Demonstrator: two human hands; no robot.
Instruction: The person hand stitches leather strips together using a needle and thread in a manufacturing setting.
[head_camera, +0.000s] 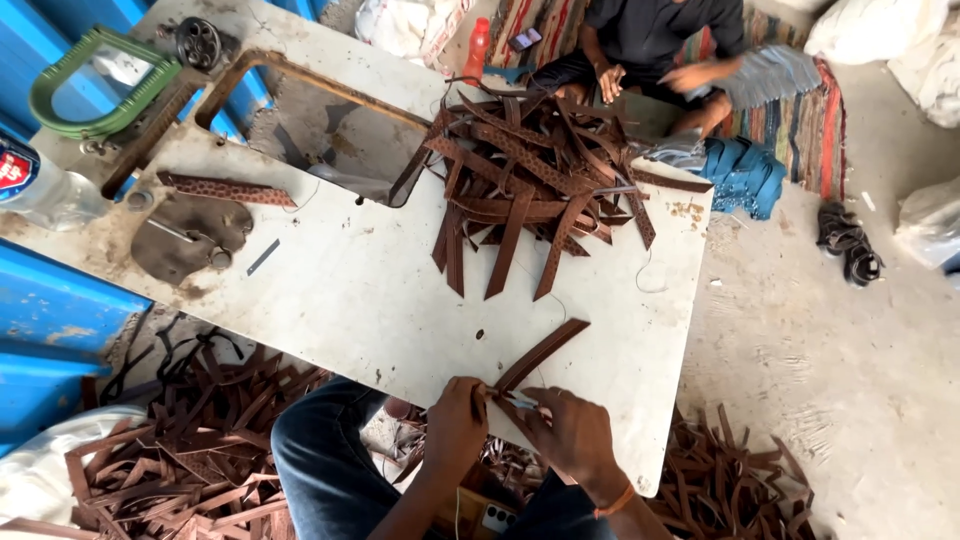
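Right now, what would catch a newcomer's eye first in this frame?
The big heap of brown leather strips at the far end of the white table. At the near edge, the left hand and right hand hold one strip together. More strips litter the floor, and another person sits beyond.

A: Head camera, single view. Where is it looking from?
B: From above the seated person, tilted steeply down over the white surface (380, 300), facing outward across it.
A: How near?
B: Near edge close, just below the lens; far edge and concrete floor (830, 360) farther off.
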